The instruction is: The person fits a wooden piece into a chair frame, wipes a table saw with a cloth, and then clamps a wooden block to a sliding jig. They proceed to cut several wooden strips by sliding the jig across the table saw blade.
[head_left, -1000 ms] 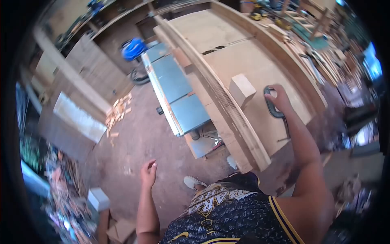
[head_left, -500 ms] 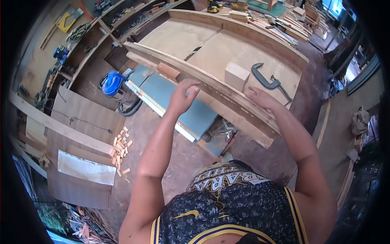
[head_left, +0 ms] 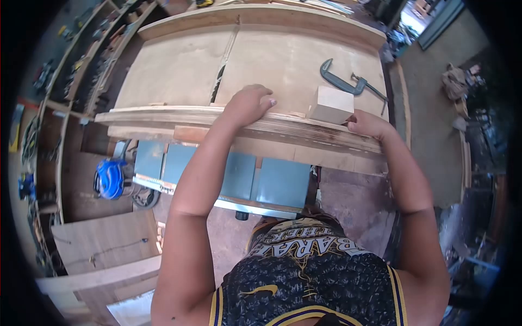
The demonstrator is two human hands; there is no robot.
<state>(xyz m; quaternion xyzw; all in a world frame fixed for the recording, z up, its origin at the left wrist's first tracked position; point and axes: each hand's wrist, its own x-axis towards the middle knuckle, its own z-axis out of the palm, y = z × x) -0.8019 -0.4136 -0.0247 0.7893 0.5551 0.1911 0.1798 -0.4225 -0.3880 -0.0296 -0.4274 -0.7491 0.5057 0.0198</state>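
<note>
A wooden crosscut sled point(head_left: 293, 57) with raised fences spans the upper middle of the head view, above a blue-grey saw table point(head_left: 283, 182). My left hand point(head_left: 250, 106) lies over the near fence point(head_left: 304, 126), its fingers curled over the far side and the thumb to the right. At the fence's right part, my right hand point(head_left: 371, 124) is closed, its fingertips bent at the edge beside a pale wooden block point(head_left: 333, 103). The block sits against the near fence. Behind it, a C-clamp point(head_left: 343, 82) lies on the sled's base, with a dark slot left of centre.
A blue shop vacuum point(head_left: 111, 178) stands on the floor at the left, near shelves point(head_left: 70, 108) of tools. Wooden panels point(head_left: 106, 239) lie at lower left. A long board point(head_left: 403, 103) runs along the right side.
My view has turned, so the sled now lies almost level across it. My left hand has come onto the near fence. My right hand's fingers are now more bent, close beside the block.
</note>
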